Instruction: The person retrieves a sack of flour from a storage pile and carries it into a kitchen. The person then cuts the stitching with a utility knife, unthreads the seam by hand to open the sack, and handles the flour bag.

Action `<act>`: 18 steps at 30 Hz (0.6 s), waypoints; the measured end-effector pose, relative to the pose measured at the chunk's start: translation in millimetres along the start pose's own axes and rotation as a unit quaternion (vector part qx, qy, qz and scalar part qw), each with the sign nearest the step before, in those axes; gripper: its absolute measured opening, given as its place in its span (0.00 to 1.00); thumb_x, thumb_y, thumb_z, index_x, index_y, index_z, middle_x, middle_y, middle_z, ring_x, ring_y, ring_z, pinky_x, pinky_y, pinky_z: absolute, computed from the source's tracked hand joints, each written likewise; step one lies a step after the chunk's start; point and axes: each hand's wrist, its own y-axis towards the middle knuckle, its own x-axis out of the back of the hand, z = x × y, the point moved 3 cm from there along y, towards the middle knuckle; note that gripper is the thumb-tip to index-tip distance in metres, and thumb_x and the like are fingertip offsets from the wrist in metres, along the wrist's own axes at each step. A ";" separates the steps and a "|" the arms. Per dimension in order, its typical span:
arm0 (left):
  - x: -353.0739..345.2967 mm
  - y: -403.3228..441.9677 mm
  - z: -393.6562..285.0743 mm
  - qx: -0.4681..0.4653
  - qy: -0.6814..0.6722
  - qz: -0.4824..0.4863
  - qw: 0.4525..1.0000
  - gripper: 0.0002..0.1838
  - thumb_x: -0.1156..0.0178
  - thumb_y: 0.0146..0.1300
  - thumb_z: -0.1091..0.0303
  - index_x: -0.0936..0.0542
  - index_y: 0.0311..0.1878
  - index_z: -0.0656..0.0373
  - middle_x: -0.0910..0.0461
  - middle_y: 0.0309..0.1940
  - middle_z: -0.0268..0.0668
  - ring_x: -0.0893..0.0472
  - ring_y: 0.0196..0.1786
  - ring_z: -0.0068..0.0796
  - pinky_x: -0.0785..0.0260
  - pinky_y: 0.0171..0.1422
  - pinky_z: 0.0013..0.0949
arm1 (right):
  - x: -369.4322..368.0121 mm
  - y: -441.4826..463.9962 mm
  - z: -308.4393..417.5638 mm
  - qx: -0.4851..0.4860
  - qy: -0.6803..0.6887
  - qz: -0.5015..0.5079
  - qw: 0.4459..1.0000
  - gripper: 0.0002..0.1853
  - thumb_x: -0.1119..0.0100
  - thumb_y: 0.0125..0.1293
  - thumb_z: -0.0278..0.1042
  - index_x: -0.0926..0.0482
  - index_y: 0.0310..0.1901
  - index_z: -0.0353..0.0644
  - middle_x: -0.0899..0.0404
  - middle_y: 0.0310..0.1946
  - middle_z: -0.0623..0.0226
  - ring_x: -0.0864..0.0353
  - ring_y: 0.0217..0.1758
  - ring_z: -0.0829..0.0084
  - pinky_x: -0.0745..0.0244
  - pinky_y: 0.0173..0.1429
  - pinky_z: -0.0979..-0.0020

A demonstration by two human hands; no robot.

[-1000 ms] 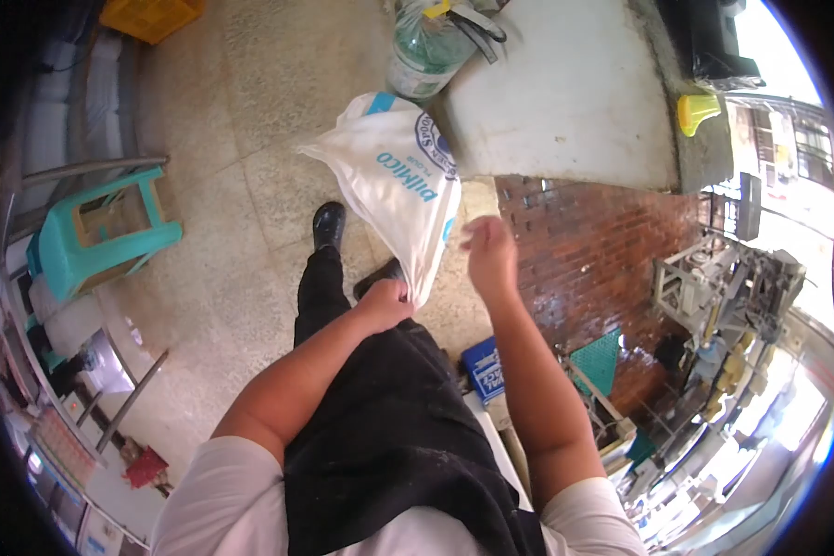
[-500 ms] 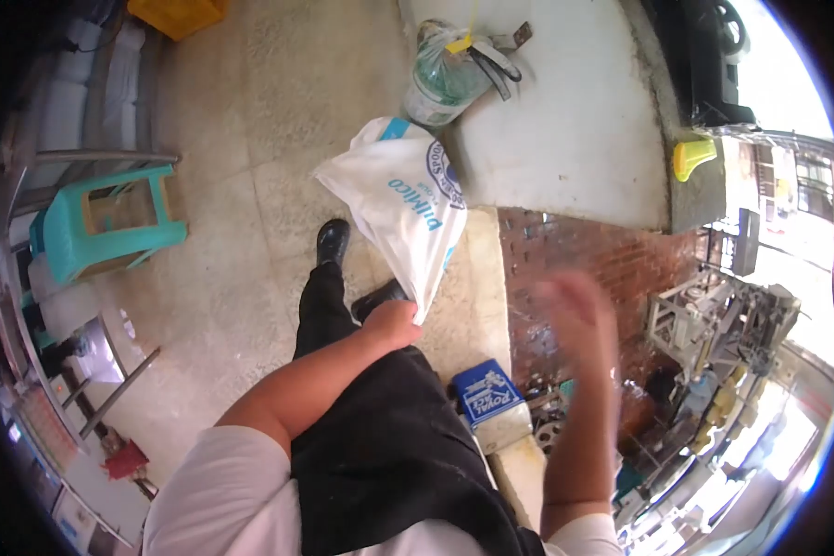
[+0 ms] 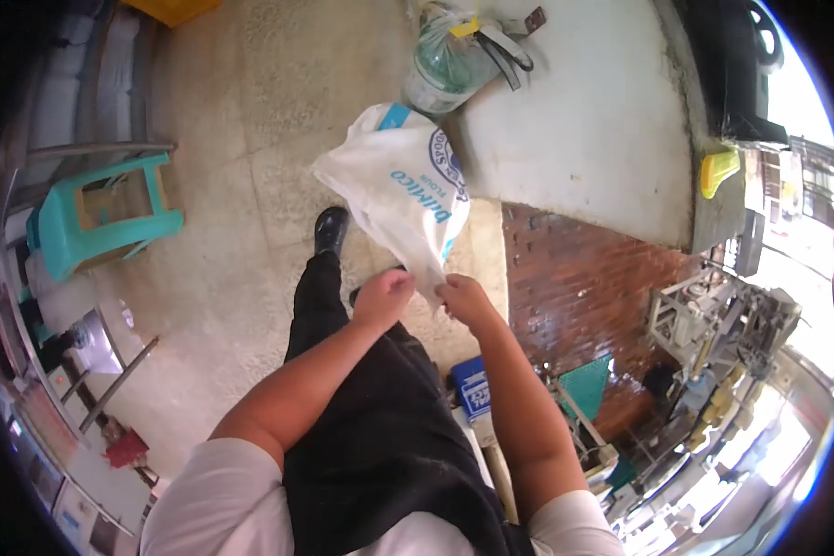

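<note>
A white flour sack (image 3: 397,181) with blue "Pilmico Flour" print hangs in front of me, its wide part away from me and its gathered end toward my body. My right hand (image 3: 465,302) pinches the near end of the sack at its right edge. My left hand (image 3: 385,298) is closed with its fingers curled at the left edge of that end, touching the cloth. What the left fingertips hold is partly hidden. Below lies the tiled floor (image 3: 222,306), with my black boot (image 3: 331,230) beside the sack.
A bagged bucket (image 3: 440,79) stands beyond the sack, against a pale slab (image 3: 565,139). To the left is a turquoise stool (image 3: 111,218). A blue crate (image 3: 471,385) sits near my right forearm, beside wet red brick flooring (image 3: 574,287). Machinery (image 3: 723,324) stands at far right.
My right hand has come in from the right, where it was raised and blurred, and now grips the sack's near end. My left hand has moved slightly up and left along that end.
</note>
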 end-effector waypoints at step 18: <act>56.2 66.6 -30.5 0.200 -0.598 -0.010 0.776 0.11 0.50 0.48 0.62 0.39 0.16 0.49 0.37 0.13 0.26 0.43 0.11 0.19 0.53 0.14 0.26 | 47.7 -86.7 -25.4 0.015 -0.360 -0.176 0.916 0.24 0.50 0.59 0.53 0.23 0.36 0.35 0.23 0.40 0.47 0.24 0.45 0.51 0.30 0.48 0.58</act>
